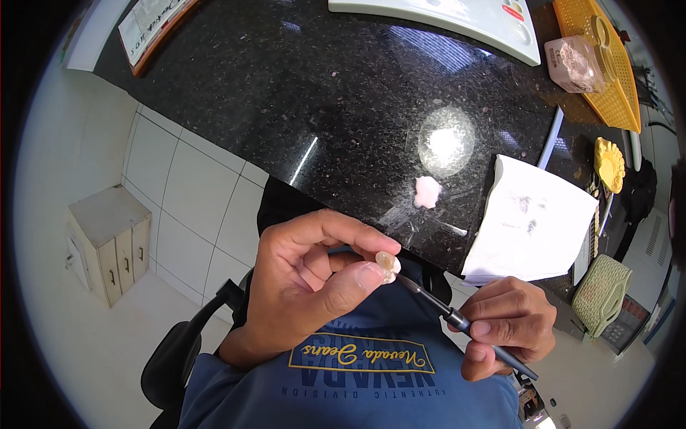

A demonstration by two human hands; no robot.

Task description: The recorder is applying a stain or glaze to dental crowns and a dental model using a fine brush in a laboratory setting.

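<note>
While the left hand pinches a small cream-coloured tooth-shaped piece between thumb and forefinger, the right hand has a thin dark tool in a pen-style grip, fingers wrapped shut around the handle. The tool's fine tip runs up and left from that grip and meets the underside of the little piece, so the two are touching right at the left fingertips. Both hands sit over the person's lap, above a blue shirt with a yellow-edged dark patch on it, just short of the near edge of the black speckled worktop.

Stuff around, going outward from the pinch: straight beyond it, on the worktop, there's a small pink blob, near but not touching anything. Right of the blob and above the right hand lies a white sheet of paper with a few dark smudges, hanging over the worktop edge. Farther out that way is a yellow flower-shaped thing, then a yellow mesh tray with a pinkish wrapped package against it. A woven greenish basket sits right of the tool hand. At the far side is a white curved tray with small coloured labels, and far left a white printed card with an orange edge.
</note>
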